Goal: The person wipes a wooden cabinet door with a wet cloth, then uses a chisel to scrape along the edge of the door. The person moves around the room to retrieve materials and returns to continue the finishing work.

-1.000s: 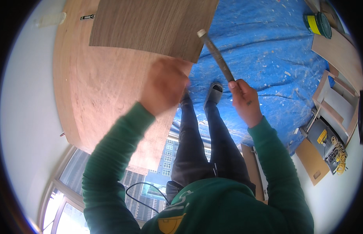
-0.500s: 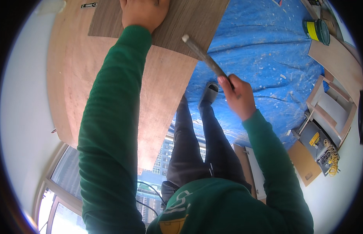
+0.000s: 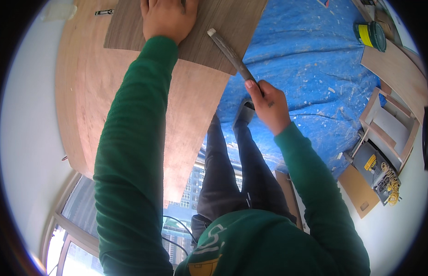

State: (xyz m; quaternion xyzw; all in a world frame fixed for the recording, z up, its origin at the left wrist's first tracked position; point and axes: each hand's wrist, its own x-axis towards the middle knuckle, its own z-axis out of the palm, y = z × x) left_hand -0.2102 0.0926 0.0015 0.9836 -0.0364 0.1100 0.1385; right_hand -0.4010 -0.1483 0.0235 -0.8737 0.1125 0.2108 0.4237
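Note:
My left hand (image 3: 169, 20) lies flat on a brown wood-grain panel (image 3: 126, 27), fingers stretched out and partly cut off by the upper edge of the view. Beneath the panel is a larger pale plywood sheet (image 3: 195, 96). My right hand (image 3: 271, 106) is closed around one end of a long, narrow grey-brown bar (image 3: 230, 55) with a pale tip. The bar slants up and left across the panel's right corner. Whether it touches the panel I cannot tell; the end in my fist is hidden.
Creased blue sheeting (image 3: 306, 69) with pale scraps covers the floor to the right. A dark green bucket (image 3: 371, 36), a wooden frame (image 3: 391, 124) and a case with coiled yellow cord (image 3: 382, 177) stand along the right side. A small metal piece (image 3: 104, 12) lies on the plywood.
My right hand has moved left and slightly up, carrying the bar farther over the panel. My left hand stays on the panel, which sits slightly lower in the view.

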